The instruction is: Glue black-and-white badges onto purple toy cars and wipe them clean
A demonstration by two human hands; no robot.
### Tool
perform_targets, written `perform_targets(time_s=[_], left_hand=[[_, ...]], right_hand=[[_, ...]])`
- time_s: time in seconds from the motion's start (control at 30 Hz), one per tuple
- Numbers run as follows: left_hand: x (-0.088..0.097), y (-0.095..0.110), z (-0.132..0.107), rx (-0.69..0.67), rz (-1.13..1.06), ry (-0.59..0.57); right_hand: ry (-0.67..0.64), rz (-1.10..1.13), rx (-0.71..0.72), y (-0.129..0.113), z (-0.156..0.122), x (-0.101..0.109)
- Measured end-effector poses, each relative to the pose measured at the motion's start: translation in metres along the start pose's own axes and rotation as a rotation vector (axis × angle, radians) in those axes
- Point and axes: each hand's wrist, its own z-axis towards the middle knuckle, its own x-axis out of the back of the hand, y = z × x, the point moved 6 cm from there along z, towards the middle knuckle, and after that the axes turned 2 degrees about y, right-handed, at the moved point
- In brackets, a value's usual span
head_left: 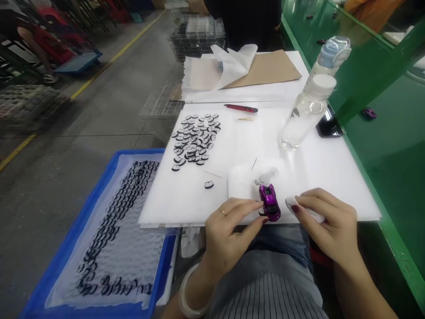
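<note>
A small purple toy car rests on the white board near its front edge. My left hand pinches the car's near end between thumb and fingers. My right hand is closed round a small white cloth just right of the car. A pile of several small black-and-white parts lies further back on the board, with one loose part nearer my hands.
A blue tray at the left holds rows of the same small parts on white sheet. A clear water bottle, a phone and a red pen-like tool lie at the back. A green bench borders the right. Another person stands behind.
</note>
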Motion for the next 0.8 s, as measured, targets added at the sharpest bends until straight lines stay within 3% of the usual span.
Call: perform_targets(time_s=[0.07,0.13,0.27,0.5,0.8], left_hand=[[-0.01,0.01,-0.001,-0.161,0.145,-0.038],[-0.021,0.012,-0.001,-0.215,0.209,-0.07],[-0.028,0.007,-0.001,-0.187,0.271,-0.096],[-0.022,-0.001,0.003,-0.081,0.207,-0.117],[-0.025,-0.003,0.0,-0.108,0.235,-0.092]], right_hand=[[0.002,-0.01,-0.076,0.004,-0.001,-0.007],[0.011,-0.027,-0.115,0.005,-0.002,-0.012],[-0.055,0.004,-0.164,0.007,-0.003,-0.019],[-0.108,0.022,-0.199,0.011,-0.007,-0.022],[-0.126,0.0,-0.16,0.011,-0.01,-0.026]])
